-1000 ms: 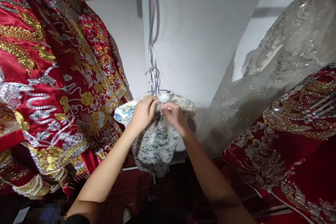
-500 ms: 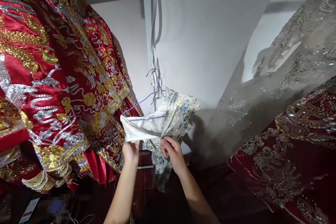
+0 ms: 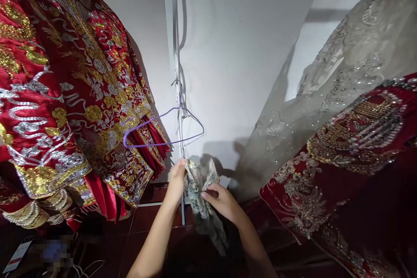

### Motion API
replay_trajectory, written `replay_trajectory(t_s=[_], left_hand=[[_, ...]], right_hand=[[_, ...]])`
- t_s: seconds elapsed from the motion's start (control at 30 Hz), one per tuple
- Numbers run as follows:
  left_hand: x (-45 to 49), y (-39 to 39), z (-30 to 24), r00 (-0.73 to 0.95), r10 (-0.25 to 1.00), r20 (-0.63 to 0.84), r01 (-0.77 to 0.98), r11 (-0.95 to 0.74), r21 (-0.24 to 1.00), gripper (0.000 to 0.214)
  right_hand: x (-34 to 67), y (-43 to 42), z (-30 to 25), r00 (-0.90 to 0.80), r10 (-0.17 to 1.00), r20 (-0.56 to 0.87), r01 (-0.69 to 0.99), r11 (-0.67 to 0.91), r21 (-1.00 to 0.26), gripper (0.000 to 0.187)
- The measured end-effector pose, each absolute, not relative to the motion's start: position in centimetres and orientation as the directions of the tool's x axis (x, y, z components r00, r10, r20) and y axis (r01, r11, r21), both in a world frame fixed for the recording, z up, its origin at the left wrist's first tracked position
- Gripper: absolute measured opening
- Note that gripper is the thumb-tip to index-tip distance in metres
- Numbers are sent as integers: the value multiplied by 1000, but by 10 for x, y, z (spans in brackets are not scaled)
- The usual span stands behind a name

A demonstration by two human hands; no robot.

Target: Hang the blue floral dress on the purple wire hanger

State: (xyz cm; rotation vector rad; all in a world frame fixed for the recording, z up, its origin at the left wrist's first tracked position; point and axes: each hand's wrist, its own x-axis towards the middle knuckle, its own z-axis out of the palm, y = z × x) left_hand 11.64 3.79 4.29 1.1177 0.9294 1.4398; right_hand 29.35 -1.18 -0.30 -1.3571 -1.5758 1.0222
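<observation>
A pale floral garment [image 3: 199, 200] hangs bunched between my two hands, its lower part falling into shadow. My left hand [image 3: 177, 177] is closed on its upper left edge. On its right side my right hand [image 3: 219, 199] pinches the fabric between thumb and fingers. Just above and apart from the cloth, a bare purple wire hanger [image 3: 153, 145] hangs by its hook from the white cable and strip on the wall [image 3: 176, 52].
Left of me hangs a red jacket [image 3: 94, 74] with gold and silver embroidery. At right are a sheer beaded gown [image 3: 293, 126] and a dark red beaded garment [image 3: 329, 178]. A phone [image 3: 18, 254] lies at lower left, near a thin white cable [image 3: 93, 265].
The floral garment has come off the purple hanger and dropped lower, held in both hands. The hanger stays hooked, now bare. The view has shifted slightly to the right.
</observation>
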Motion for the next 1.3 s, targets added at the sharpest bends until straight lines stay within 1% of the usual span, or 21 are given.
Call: replay_trajectory(t_s=[0.1,0.17,0.27,0.33,0.37,0.43,0.47,0.5,0.57,0.6,0.63,0.67,0.7,0.77,0.8,0.87,0.93,1.0,1.1,1.2,1.3], left_hand=[[134,19,52,81,971,225,-145,-212,967,37],[134,9,59,121,955,270,-58,-264,963,36],[118,4,72,93,934,344,18,-348,937,30],[100,5,77,40,923,384,89,-386,918,25],[90,6,77,27,922,385,123,-386,914,27],[70,6,70,81,940,332,154,-341,927,36],[60,5,64,171,947,273,154,-300,942,35],[51,2,57,295,935,198,150,-250,957,31],[34,-5,41,518,853,55,161,-161,974,33],[27,-9,34,570,822,13,170,-133,976,33],[21,-12,28,578,816,-4,168,-115,979,30],[17,-15,24,553,833,1,155,-104,982,26],[15,-16,21,513,858,16,137,-101,985,30],[18,-15,21,466,884,43,116,-109,987,53],[22,-13,22,450,891,50,129,-121,984,57],[32,-5,24,408,911,63,197,-155,968,44],[36,3,27,362,927,97,269,-204,941,29],[26,10,29,353,926,135,330,-258,908,26],[-13,19,28,329,932,154,418,-290,861,17],[-56,27,30,218,961,168,488,-257,834,11],[-77,38,45,153,967,202,614,-253,748,10]], right_hand=[[276,-13,14,-172,971,169,395,225,-891,38],[259,-7,25,-219,959,180,336,247,-909,30],[238,8,36,-161,975,151,162,177,-971,10],[231,18,46,-168,981,98,22,104,-994,9],[230,22,52,-214,975,66,-38,59,-998,9],[232,30,68,-341,940,25,-94,-8,-996,11],[235,35,77,-408,912,30,-83,-5,-997,12],[239,40,85,-472,880,52,-55,29,-998,14],[246,52,102,-560,820,120,1,146,-989,25],[249,58,110,-572,805,159,10,201,-980,31],[249,63,116,-565,801,198,3,242,-970,35],[247,67,122,-543,806,237,-15,273,-962,38],[243,71,128,-517,811,276,-35,301,-953,39],[230,75,136,-485,807,336,-38,364,-931,36],[222,78,140,-477,803,357,-8,403,-915,31],[210,88,142,-429,810,398,93,479,-873,20],[206,105,139,-341,830,441,186,519,-834,24],[212,128,130,-281,841,461,236,527,-817,28],[232,155,108,-269,872,408,354,483,-801,11],[248,160,91,-225,893,389,478,449,-755,15],[258,152,87,-167,878,449,508,467,-724,17]])
